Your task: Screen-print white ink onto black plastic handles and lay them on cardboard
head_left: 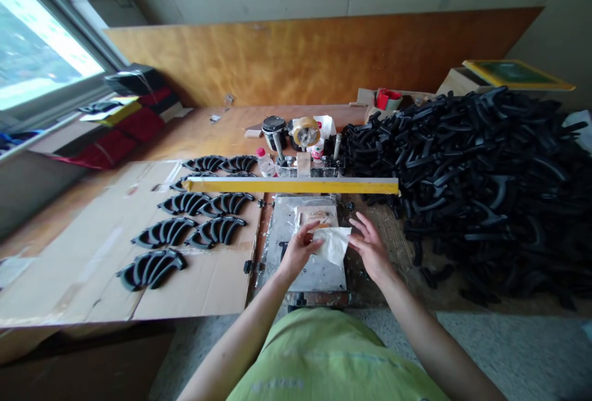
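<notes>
A crumpled white tissue (333, 245) is stretched between my two hands, above a grey metal plate. My left hand (300, 247) pinches its left side between thumb and fingers. At its upper right corner, my right hand (367, 245) grips the edge near the thumb, with the other fingers spread. Beneath lies the flat grey plate (319, 281) of a small bench fixture, with a tan, clear-wrapped patch (319, 214) on its upper part. Just beyond my hands, a yellow-edged bar (291, 186) spans the fixture crosswise.
Curved black plastic parts (152, 268) stand in rows on a cardboard sheet (203, 290) at left. A large heap of black parts (481, 185) fills the right side. Behind the bar are a black can (274, 132), a tape roll (306, 132) and a pink-capped bottle (265, 163).
</notes>
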Available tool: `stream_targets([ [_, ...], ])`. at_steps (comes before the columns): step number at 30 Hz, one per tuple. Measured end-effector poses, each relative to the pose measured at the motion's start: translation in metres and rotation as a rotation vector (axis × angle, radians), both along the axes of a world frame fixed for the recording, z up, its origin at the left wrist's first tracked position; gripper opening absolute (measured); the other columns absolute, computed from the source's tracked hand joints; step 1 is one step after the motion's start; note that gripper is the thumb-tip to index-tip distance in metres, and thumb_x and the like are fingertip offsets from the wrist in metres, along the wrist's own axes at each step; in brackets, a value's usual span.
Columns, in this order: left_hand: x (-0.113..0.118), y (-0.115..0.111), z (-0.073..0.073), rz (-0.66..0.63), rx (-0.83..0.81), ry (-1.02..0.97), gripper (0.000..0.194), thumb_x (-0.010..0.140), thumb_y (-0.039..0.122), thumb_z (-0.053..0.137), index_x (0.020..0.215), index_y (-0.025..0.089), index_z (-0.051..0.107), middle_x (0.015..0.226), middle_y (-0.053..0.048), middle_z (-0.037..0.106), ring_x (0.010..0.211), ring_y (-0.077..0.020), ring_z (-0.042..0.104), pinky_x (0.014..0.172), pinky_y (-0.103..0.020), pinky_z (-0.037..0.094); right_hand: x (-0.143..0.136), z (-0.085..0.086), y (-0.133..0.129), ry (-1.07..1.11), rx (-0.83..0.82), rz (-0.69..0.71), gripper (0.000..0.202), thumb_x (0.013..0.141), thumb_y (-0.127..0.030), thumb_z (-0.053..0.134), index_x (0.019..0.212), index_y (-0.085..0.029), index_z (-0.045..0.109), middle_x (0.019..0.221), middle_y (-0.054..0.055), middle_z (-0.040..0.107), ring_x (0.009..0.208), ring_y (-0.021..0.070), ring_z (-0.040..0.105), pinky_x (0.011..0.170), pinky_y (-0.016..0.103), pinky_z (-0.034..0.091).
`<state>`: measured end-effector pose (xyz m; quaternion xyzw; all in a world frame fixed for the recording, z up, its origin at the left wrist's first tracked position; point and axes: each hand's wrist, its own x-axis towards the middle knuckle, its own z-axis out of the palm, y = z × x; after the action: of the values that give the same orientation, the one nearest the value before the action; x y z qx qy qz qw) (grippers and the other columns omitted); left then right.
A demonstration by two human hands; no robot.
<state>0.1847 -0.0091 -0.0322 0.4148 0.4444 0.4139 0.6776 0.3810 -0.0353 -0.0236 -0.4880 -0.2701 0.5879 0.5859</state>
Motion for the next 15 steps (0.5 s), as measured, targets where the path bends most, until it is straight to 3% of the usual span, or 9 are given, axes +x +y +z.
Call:
stream_targets([
  [4,-0.006,-0.003,-0.001,-0.078,-0.022,0.006,0.072,0.064,0.039,0.079,0.128,0.017,0.055,0.077,0.0,0.065,0.064,-0.0104,0.057,0.059,-0.022,0.045,-0.014,0.0,-0.003,-0.131,0.048,0.005,0.072,0.059,-0.025,0.079,0.127,-0.032,0.055,0.132,0.005,0.056,0.098,0.0202,0.061,0.086,0.035,0.05],
  [7,-0.008,-0.002,0.0,-0.116,-0.036,-0.033,0.072,0.067,0.04,0.078,0.13,0.019,0.052,0.085,-0.003,0.069,0.07,-0.0125,0.06,0.064,-0.024,0.047,-0.021,0.003,-0.002,-0.191,0.04,0.079,0.064,0.063,-0.027,0.075,0.124,-0.027,0.058,0.104,0.004,0.069,0.091,0.0216,0.063,0.081,0.034,0.051],
  [10,-0.011,0.002,0.001,-0.099,-0.037,-0.039,0.064,0.068,0.042,0.076,0.125,0.017,0.057,0.083,-0.003,0.07,0.068,-0.0124,0.06,0.065,-0.023,0.046,-0.023,0.002,0.0,-0.192,0.031,0.126,0.057,0.064,-0.026,0.073,0.12,-0.025,0.061,0.084,0.001,0.07,0.083,0.0204,0.064,0.078,0.033,0.05],
  [15,-0.014,0.008,-0.001,-0.076,0.033,0.015,0.054,0.068,0.046,0.075,0.111,0.015,0.064,0.081,-0.004,0.071,0.07,-0.0148,0.062,0.067,-0.025,0.047,-0.021,-0.004,0.003,-0.278,0.064,0.075,0.052,0.067,-0.031,0.073,0.117,-0.025,0.063,0.084,0.001,0.069,0.079,0.0176,0.062,0.078,0.032,0.05],
])
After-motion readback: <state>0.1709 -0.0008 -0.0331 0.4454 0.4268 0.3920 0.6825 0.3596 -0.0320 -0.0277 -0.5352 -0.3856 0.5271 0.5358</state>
